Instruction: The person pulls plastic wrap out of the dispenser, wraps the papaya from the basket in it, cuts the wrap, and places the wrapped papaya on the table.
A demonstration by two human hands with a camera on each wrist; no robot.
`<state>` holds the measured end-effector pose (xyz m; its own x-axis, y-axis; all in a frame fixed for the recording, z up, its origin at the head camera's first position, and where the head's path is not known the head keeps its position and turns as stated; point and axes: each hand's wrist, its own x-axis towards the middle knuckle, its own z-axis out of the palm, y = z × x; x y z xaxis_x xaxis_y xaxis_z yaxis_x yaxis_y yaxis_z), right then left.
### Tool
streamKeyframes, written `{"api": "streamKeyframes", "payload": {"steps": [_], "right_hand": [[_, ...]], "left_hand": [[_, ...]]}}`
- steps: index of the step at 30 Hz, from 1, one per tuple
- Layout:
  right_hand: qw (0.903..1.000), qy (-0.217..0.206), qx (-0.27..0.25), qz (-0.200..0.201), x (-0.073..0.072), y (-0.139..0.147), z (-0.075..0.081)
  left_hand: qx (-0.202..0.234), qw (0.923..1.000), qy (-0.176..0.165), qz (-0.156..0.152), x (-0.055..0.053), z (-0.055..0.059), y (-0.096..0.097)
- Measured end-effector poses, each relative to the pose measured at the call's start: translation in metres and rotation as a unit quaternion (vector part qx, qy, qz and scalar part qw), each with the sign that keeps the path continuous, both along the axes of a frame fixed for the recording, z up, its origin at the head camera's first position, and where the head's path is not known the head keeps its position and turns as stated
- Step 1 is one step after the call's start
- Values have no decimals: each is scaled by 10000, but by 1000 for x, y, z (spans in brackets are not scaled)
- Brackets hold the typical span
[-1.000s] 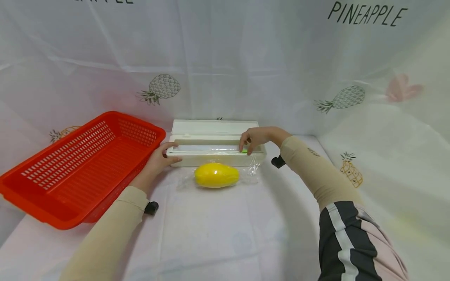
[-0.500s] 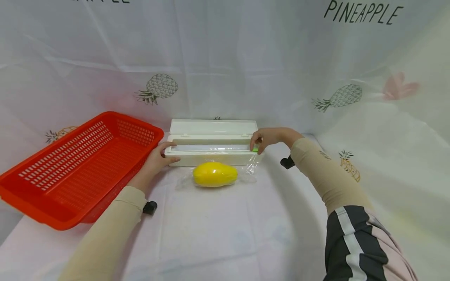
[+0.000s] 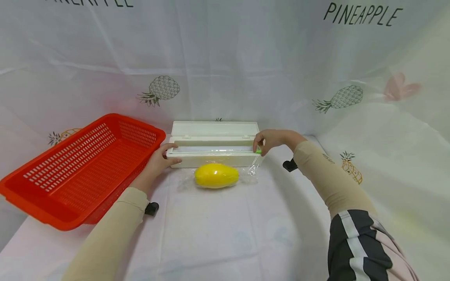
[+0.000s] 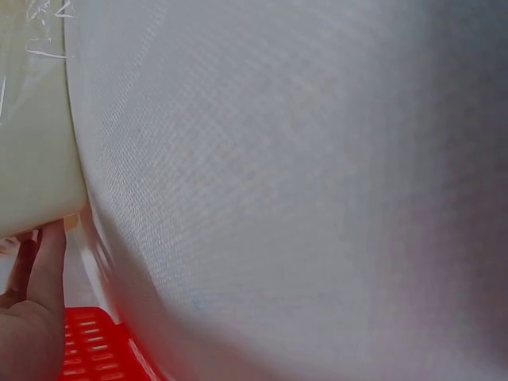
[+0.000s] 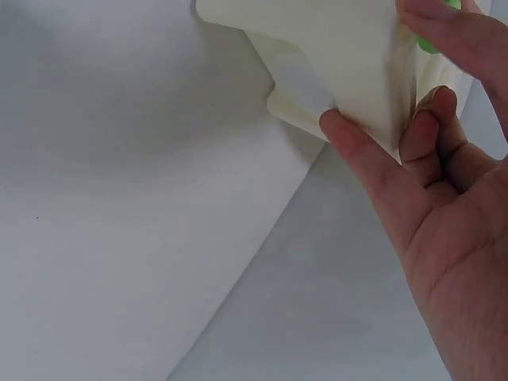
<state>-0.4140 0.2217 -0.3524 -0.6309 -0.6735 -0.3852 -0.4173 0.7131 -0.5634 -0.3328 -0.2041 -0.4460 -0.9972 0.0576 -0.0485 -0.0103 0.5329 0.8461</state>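
Note:
A white cling film dispenser (image 3: 197, 160) stands at the back of the table with its lid (image 3: 215, 128) raised and a film roll (image 3: 211, 149) inside. My left hand (image 3: 157, 162) grips its left end, fingers at the back and thumb in front. My right hand (image 3: 270, 140) pinches the small green slider (image 3: 258, 151) at the right end of the front edge. In the right wrist view, the slider (image 5: 429, 44) shows by the fingertips, and one finger touches the dispenser's end (image 5: 349, 71). A yellow papaya-shaped fruit (image 3: 216, 175) lies in front, with clear film (image 3: 250, 171) around it.
A red perforated basket (image 3: 84, 171) stands at the left, close beside my left forearm. Behind the dispenser hangs a white pineapple-print cloth (image 3: 225, 78). A white cloth (image 3: 211, 234) covers the table.
My right hand has slid rightward along the dispenser's front edge, taking the green slider to the right end. My left hand keeps its hold, and the fruit lies where it was.

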Motion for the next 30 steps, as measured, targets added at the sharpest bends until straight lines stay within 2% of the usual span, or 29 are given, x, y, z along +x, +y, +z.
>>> {"api": "streamKeyframes", "payload": {"steps": [6, 10, 20, 25, 30], "right_hand": [[9997, 171, -151, 16, 6, 11, -8], [9987, 145, -488, -50, 10, 14, -11], [9970, 347, -663, -177, 20, 13, -5], [9945, 750, -721, -97, 26, 1, 3], [9902, 999, -971, -100, 37, -25, 10]], "left_hand": [[51, 10000, 71, -43, -1, 2, 2], [69, 9999, 125, -69, 0, 4, 2], [-47, 9999, -156, -25, 5, 8, 3], [55, 9998, -175, -26, 6, 9, 4], [238, 9995, -193, 19, 6, 9, 4]]}}
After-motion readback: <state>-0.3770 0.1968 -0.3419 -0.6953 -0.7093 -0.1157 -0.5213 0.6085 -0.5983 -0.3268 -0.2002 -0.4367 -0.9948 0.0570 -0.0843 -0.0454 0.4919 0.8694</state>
